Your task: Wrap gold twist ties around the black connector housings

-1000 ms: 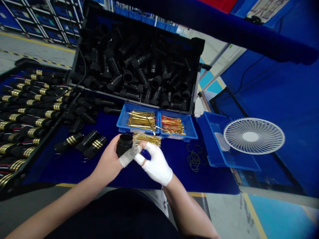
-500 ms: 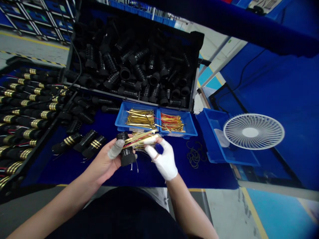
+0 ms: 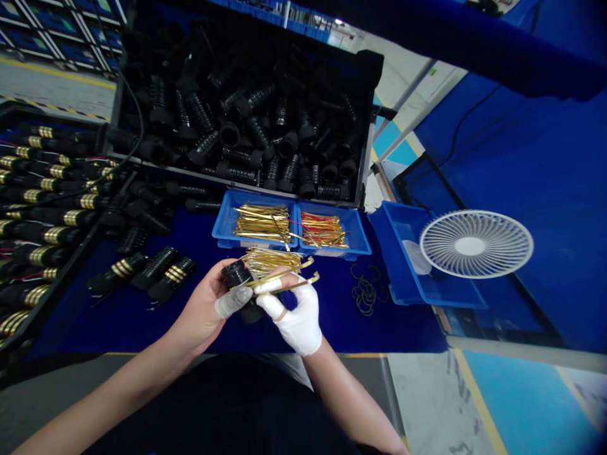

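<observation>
My left hand (image 3: 203, 309), a grey cover on its thumb, is closed around a black ribbed cylinder (image 3: 237, 273). My right hand (image 3: 298, 319), in a white partial glove, pinches thin gold metal strips (image 3: 296, 287) with hooked ends. Their inner ends meet the cylinder under my left thumb; whether they sit in it is hidden. Just beyond my fingers lies a pile of loose gold strips (image 3: 272, 260). Farther back, one blue bin (image 3: 219, 226) has gold strips and another blue bin (image 3: 363, 235) has gold strips with red wires.
A large black crate (image 3: 363, 183) of ribbed cylinders stands behind the bins. At left, a tray holds several gold-banded cylinders (image 3: 42, 235); more cylinders (image 3: 156, 268) lie nearby. Black rings (image 3: 365, 294), a blue tray (image 3: 403, 284) and a white fan (image 3: 477, 245) are at right.
My hands have come closer together, and the cylinder has tilted. The strips in my right hand now point outward to the right, with my right fingertips near my left thumb. The whole view has shifted slightly.
</observation>
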The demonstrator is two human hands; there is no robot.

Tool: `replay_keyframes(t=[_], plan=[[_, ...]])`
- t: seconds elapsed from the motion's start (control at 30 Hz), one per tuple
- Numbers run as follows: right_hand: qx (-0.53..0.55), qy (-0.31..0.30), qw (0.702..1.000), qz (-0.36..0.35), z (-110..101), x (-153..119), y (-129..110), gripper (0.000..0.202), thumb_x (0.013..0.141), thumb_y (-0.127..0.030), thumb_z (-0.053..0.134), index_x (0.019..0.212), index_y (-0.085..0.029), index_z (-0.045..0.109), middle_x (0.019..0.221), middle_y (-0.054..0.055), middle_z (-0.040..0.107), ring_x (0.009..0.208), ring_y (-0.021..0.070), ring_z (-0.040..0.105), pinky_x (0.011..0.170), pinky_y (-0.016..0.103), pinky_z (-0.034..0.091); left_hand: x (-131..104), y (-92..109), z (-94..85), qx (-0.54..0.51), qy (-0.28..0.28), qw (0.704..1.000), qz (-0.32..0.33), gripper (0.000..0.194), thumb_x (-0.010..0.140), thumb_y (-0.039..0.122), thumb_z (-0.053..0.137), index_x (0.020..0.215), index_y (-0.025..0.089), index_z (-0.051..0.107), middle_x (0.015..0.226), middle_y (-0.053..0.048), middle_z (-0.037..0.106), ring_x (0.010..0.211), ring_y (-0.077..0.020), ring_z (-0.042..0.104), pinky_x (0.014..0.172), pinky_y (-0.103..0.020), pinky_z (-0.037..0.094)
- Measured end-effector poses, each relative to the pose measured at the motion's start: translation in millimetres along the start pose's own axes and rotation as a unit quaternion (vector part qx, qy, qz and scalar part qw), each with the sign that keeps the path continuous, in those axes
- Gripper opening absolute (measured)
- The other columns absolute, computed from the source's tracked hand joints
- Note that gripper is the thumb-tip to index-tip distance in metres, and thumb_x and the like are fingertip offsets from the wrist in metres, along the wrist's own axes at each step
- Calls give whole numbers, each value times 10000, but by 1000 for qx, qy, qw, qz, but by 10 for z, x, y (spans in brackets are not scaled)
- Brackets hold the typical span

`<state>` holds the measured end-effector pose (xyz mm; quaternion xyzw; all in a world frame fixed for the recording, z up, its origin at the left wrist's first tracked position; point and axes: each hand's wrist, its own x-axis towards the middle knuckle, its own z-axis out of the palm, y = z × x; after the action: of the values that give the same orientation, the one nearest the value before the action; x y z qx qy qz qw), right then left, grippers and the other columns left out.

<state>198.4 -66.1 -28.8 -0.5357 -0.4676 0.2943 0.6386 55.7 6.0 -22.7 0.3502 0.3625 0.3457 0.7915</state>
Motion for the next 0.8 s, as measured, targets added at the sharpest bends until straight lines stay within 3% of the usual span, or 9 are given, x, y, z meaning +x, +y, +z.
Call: replay_keyframes(t=[0.3,0.43,0.5,0.63,0.73,0.8], plan=[[-41,75,996,28,96,-89,66,171,823,-320,706,731,-230,594,730,2,634,695,186,606,731,338,521,-54,-67,14,-33,17,999,5,488,621,255,941,1030,225,678,995,-1,703,829,-150,649,772,-252,552],[-7,67,997,27,65,-52,82,186,834,-304,697,726,-224,568,731,-4,598,699,175,575,712,319,493,-54,-68,5,-26,-22,999,-26,512,588,266,957,1034,207,713,1014,-38,725,887,-195,673,758,-261,556],[-14,67,997,20,35,-24,78,197,851,-282,669,720,-224,534,734,-10,567,694,166,557,703,310,476,-47,-69,4,-13,-48,997,-56,491,640,271,930,1080,197,725,1041,-77,737,923,-229,686,751,-279,557],[-140,35,989,-19,-7,-17,31,184,868,-244,613,725,-232,496,742,-3,552,689,168,543,692,307,457,-17,-58,-26,-33,-82,990,-105,495,819,355,797,1278,223,669,1224,-133,708,1042,-277,682,839,-365,564],[-198,-53,977,-50,-58,-36,-31,132,868,-219,603,757,-234,533,779,14,590,719,173,559,699,307,448,4,-26,-54,-24,-77,990,-117,543,821,423,783,1295,188,662,1259,-154,691,1046,-277,685,869,-369,564],[-192,-72,978,-29,-118,-33,-55,125,874,-223,609,765,-231,548,791,16,608,746,176,577,725,308,453,1,-7,-56,-8,-73,992,-107,566,785,358,827,1305,226,648,1251,-124,696,999,-251,701,838,-336,572]])
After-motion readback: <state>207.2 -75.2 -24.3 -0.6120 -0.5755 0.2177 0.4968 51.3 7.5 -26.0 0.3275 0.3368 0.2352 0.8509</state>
